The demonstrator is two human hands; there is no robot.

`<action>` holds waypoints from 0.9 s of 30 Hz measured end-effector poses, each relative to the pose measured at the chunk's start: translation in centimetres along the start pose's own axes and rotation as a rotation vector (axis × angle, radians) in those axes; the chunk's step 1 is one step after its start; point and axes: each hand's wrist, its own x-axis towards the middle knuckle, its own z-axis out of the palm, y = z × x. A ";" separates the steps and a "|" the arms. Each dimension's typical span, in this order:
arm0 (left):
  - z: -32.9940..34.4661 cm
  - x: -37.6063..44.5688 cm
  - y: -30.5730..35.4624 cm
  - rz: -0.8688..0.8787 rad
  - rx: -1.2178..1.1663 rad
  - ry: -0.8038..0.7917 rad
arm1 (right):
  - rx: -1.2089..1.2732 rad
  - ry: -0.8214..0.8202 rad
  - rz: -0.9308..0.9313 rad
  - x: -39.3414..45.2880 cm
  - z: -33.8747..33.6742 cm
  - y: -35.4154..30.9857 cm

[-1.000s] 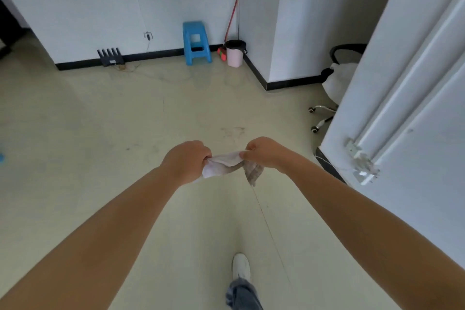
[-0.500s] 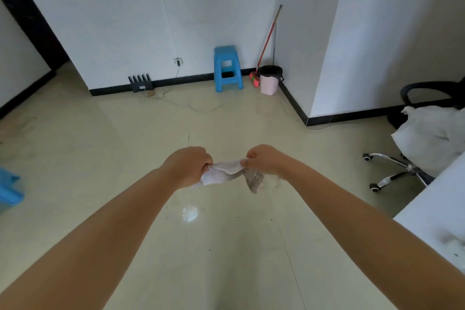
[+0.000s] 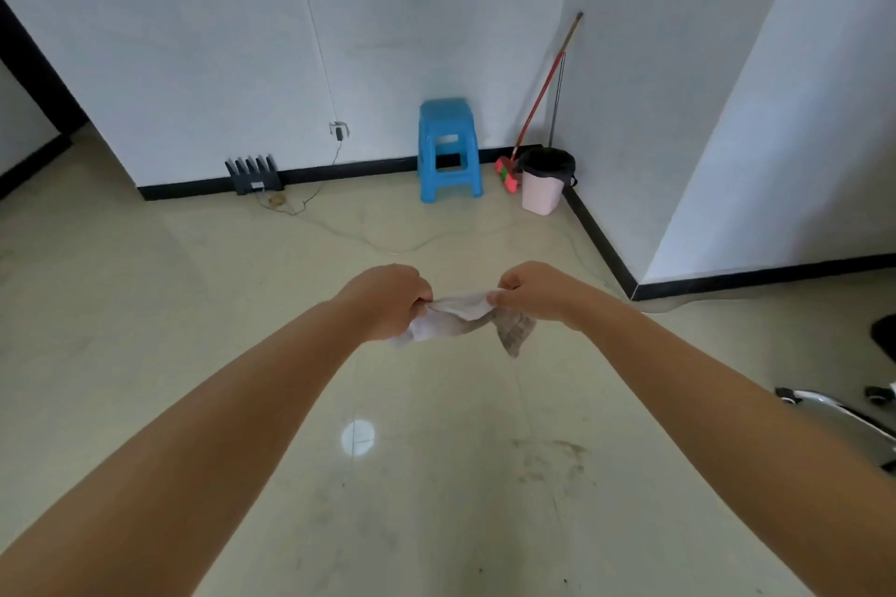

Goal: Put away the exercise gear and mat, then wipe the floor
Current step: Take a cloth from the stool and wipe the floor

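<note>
Both sets of fingers are curling tight round a pale cloth [image 3: 460,320], left hand [image 3: 388,301] and right hand [image 3: 528,291] gripping opposite ends, stretching it in the air above the beige floor [image 3: 145,305]. Blue stool [image 3: 448,150], pink bin [image 3: 545,182] and broom [image 3: 538,102] are standing by the far wall.

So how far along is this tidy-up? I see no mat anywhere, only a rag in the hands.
Looks done: no mat or exercise gear lies on the visible floor, so putting away seems finished, though parts of the room are out of view. In hand: the left hand and right hand both grip a cloth held above the floor. Left: the wiping; dark smudges remain on the tiles.
</note>
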 end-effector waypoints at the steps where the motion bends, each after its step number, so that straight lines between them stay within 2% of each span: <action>1: -0.3 2.9 -0.9 0.008 0.003 -0.008 | 0.000 0.000 0.007 2.7 -1.1 0.3; 8: -2.1 24.3 -6.8 0.019 0.056 -0.068 | -0.029 -0.010 0.007 22.6 -9.2 3.7; 16: -7.8 46.4 -14.2 -0.021 0.058 -0.094 | -0.022 -0.053 -0.005 44.1 -20.6 4.7; 22: -9.6 62.4 -21.6 -0.053 0.033 -0.129 | -0.081 -0.135 0.008 60.8 -26.9 4.9; 27: -12.4 77.3 -28.7 -0.019 0.023 -0.095 | -0.153 -0.091 -0.016 76.4 -32.3 5.0</action>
